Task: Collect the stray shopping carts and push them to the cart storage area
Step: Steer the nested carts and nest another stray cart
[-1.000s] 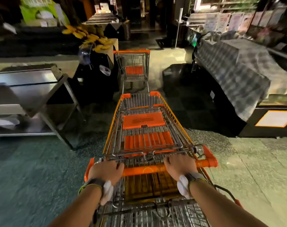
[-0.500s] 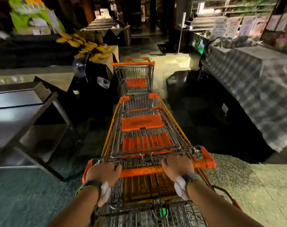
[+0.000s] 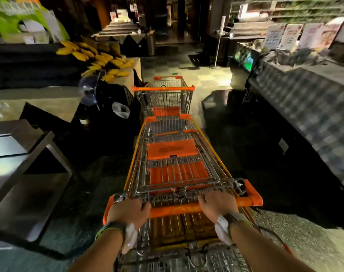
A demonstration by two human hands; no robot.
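Now both hands are clamped on the orange handle (image 3: 183, 210) of the nested shopping carts (image 3: 175, 165) in the lower centre of the frame: the left hand (image 3: 127, 213) curls over the bar near its left end, the right hand (image 3: 218, 206) over it right of the middle. Just ahead, in the centre of the frame, a stray cart (image 3: 164, 96) stands on the floor with its handle toward the camera, its rear close to the front of the pushed carts; whether they touch cannot be told. A banana display (image 3: 100, 59) sits at upper left, a steel tabletop (image 3: 14, 146) at left, and a checked-cloth tabletop (image 3: 308, 107) at right.
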